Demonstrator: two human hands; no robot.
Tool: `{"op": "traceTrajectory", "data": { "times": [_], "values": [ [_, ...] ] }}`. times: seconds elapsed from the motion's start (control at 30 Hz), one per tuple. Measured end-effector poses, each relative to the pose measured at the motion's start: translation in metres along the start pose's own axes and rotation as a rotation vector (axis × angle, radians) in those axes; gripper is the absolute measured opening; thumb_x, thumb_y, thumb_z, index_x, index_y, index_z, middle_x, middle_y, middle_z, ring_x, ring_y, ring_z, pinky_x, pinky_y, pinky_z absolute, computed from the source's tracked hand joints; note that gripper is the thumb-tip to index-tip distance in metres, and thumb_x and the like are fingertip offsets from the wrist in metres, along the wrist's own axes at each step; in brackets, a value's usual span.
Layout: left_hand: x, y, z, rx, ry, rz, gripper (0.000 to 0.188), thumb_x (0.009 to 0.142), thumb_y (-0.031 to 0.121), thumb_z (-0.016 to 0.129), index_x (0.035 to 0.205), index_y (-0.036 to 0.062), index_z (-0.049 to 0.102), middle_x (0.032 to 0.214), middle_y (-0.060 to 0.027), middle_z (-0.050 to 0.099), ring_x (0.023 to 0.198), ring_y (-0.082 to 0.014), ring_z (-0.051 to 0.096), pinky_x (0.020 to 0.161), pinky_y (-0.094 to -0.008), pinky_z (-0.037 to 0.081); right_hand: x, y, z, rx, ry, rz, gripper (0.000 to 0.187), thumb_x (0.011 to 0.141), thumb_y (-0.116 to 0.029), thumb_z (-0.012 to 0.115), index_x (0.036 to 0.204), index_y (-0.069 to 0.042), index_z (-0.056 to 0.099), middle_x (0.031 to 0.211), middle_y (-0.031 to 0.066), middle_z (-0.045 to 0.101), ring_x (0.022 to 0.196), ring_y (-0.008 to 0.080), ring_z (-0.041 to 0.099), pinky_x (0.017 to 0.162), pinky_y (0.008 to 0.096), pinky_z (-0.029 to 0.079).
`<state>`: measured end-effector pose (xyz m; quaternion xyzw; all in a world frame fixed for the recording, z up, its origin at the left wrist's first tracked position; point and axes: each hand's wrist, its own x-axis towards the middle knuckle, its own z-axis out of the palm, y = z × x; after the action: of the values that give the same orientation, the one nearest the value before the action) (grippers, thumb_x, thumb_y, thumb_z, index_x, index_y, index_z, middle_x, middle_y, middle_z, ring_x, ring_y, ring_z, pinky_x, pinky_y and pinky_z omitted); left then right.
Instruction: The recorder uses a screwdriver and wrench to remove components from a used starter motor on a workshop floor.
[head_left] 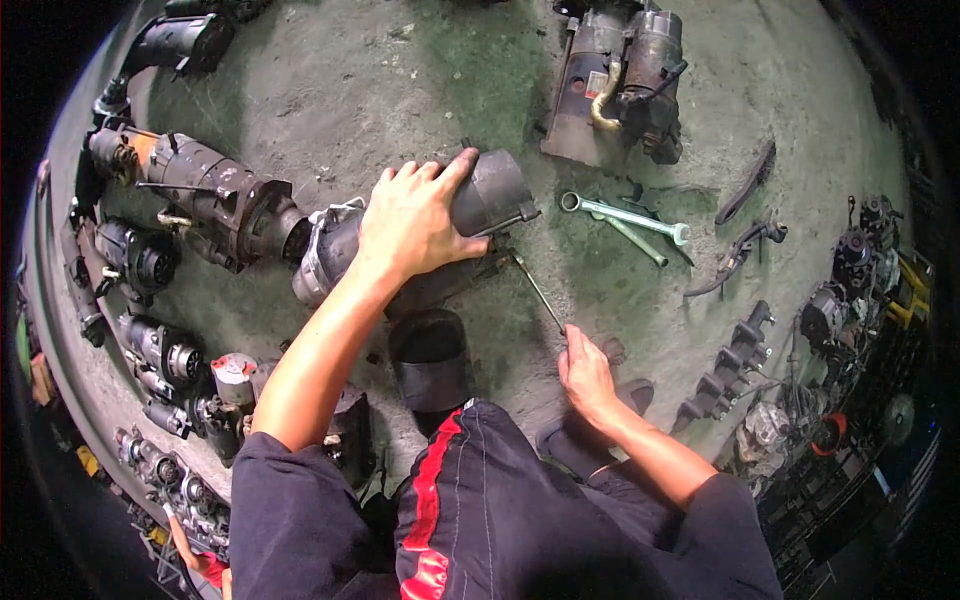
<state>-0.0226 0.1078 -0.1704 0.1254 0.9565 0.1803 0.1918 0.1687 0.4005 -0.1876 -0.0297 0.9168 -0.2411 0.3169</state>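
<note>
A dark cylindrical starter motor (492, 190) lies on its side on the floor in front of me. My left hand (412, 225) grips it from above, fingers over the far side and thumb stretched along the near side. In my right hand (587, 378) is the handle end of a slim metal wrench (540, 295). The wrench's far end meets the motor's near side, by a small part below its right end; the exact contact is too small to make out. A silvery clamp-like band (316, 250) surrounds the motor's left end.
Two combination wrenches (630, 222) lie crossed to the right. More starter motors (600, 80) stand beyond and along the left (200, 175). Dark brackets (728, 365), a curved strip (748, 183) and loose engine parts (855, 250) are at right. My slippered foot (430, 365) is close to the motor.
</note>
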Motion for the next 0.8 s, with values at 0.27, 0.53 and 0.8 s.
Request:
{"op": "traceTrajectory", "data": {
  "times": [0.27,0.53,0.8],
  "values": [
    [0.001,-0.001,0.001,-0.023,0.026,-0.001,0.105,0.061,0.047,0.087,0.150,0.0165,0.040,0.121,-0.0160,0.064,0.118,-0.0333,0.058,0.101,-0.0448,0.043,-0.017,-0.016,-0.036,0.166,0.002,-0.037,0.047,0.089,-0.001,0.057,0.134,0.002,0.046,0.110,0.0275,0.063,0.100,0.0401,0.065,0.087,0.0456,0.053],
    [-0.006,0.007,-0.001,0.047,0.006,-0.024,0.108,0.060,0.050,0.087,0.151,0.0162,0.039,0.121,-0.0146,0.064,0.115,-0.0315,0.058,0.099,-0.0448,0.043,0.064,-0.133,-0.140,0.278,0.356,-0.356,0.019,0.086,-0.006,0.071,0.101,-0.002,0.059,0.074,0.0158,0.067,0.062,0.0316,0.068,0.056,0.0377,0.052],
    [-0.005,0.004,0.000,0.034,0.001,-0.016,0.108,0.061,0.051,0.087,0.151,0.0163,0.039,0.121,-0.0147,0.063,0.116,-0.0317,0.058,0.099,-0.0450,0.043,0.121,-0.151,-0.158,0.183,0.355,-0.330,0.022,0.089,-0.018,0.070,0.094,0.003,0.064,0.075,0.0233,0.067,0.067,0.0383,0.068,0.060,0.0438,0.052]
  ]
}}
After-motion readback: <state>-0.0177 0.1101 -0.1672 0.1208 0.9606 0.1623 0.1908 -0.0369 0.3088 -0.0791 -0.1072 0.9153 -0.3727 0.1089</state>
